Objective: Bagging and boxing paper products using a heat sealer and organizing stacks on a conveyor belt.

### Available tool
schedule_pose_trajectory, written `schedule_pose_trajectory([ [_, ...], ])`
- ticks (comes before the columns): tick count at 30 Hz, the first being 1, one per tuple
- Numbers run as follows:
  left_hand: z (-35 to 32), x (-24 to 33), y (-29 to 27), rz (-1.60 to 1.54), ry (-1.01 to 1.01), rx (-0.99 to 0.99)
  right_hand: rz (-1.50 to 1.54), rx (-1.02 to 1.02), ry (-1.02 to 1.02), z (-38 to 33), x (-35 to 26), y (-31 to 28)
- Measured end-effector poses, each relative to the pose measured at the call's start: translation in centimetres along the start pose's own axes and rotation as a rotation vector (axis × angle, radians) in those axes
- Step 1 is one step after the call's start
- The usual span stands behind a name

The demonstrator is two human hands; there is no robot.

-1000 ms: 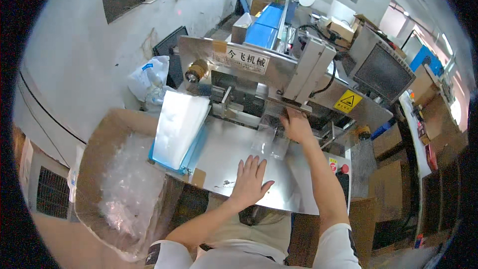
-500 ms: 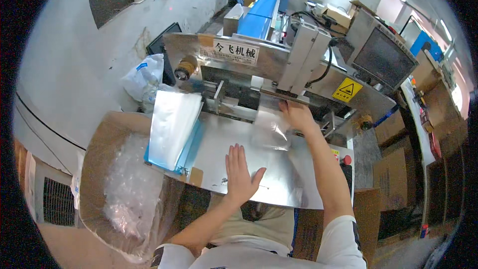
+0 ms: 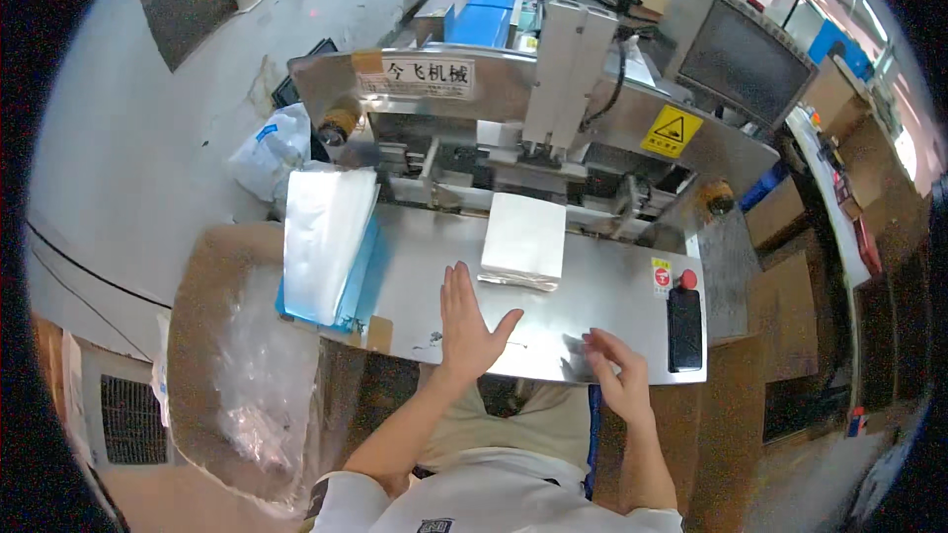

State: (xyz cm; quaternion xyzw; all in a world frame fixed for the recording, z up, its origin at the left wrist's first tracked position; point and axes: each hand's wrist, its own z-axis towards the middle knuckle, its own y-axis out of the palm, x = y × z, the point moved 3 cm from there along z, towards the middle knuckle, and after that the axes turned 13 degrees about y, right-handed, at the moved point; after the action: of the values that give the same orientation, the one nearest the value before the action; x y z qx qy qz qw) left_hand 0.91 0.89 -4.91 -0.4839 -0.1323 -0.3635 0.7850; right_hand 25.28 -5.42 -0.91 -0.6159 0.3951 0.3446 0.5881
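My left hand (image 3: 466,326) is over the steel worktop (image 3: 415,276), fingers together and outstretched, thumb apart. It holds nothing. At the worktop's front edge, further right, is my right hand (image 3: 618,373); its fingers are loosely bent, with nothing visible in them. Beyond both hands a squarish white packet or stack (image 3: 523,240) lies in front of the machine's opening, apart from either hand. Its layered edge faces me; what it is made of I cannot tell. On the left, a pile of clear plastic bags (image 3: 321,247) rests on a blue holder (image 3: 360,281).
A steel machine frame (image 3: 632,104) with a vertical unit (image 3: 563,79) spans the back. On the worktop's right are a red button (image 3: 688,279) and a black phone-like slab (image 3: 684,331). A carton (image 3: 197,336) lined with clear plastic stands left. Behind are a monitor (image 3: 746,59) and blue conveyor (image 3: 484,15).
My right hand has drawn back from the machine to the front edge, away from the clear plastic bag. The white packet now shows on the worktop. My left hand stays nearly in place.
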Motion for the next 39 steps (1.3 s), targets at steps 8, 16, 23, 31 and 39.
schedule_pose_trajectory([
  [8, 0.5, 0.0, -0.2, -0.037, -0.045, 0.0, 0.214, -0.063, 0.116, 0.7, 0.7, 0.7],
  [16, 7.1, -4.1, 1.3, -0.705, -0.343, 0.17, 0.386, -0.011, 0.15, 11.2, 1.3, 4.6],
  [23, 9.0, -2.5, -0.3, -0.908, -0.414, 0.073, 0.457, -0.078, 0.236, 14.8, 0.0, 6.9],
  [31, 2.0, 6.5, -3.9, -0.022, 0.508, 0.053, 0.771, -0.153, 0.346, 6.5, -2.8, 1.6],
  [39, -0.2, 10.1, -1.0, -0.414, 0.518, -0.207, 0.547, -0.102, 0.455, 3.0, 3.1, -0.9],
])
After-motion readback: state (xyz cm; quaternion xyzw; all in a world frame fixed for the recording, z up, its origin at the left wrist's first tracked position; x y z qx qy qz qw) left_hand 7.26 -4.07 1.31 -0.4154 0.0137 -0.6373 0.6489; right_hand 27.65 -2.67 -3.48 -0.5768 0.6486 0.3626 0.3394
